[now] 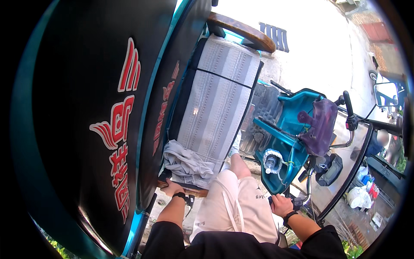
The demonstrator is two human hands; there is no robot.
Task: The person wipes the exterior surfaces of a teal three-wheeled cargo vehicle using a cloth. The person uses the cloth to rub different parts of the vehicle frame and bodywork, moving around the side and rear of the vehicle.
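My left hand (171,188) is closed on the near wooden armrest (196,190) of a three-wheeler's bench seat (217,101), which has a grey striped cover. Beside that hand, a crumpled grey cloth (187,162) lies on the seat's near end. My right hand (282,205) wraps round the near handlebar grip (271,200), its fingertips partly hidden. Between seat and handlebar, one of my legs (239,166) reaches toward the footwell. The teal front panel (276,181) carries a bottle (270,163) in a white woven holder.
A purple bag (319,127) hangs over the front panel. The far handlebar grip (348,103) and a mirror (385,94) stand beyond. A black panel with red lettering (99,108) fills the left. At the right are a blurred person (380,140) and white bags (359,197).
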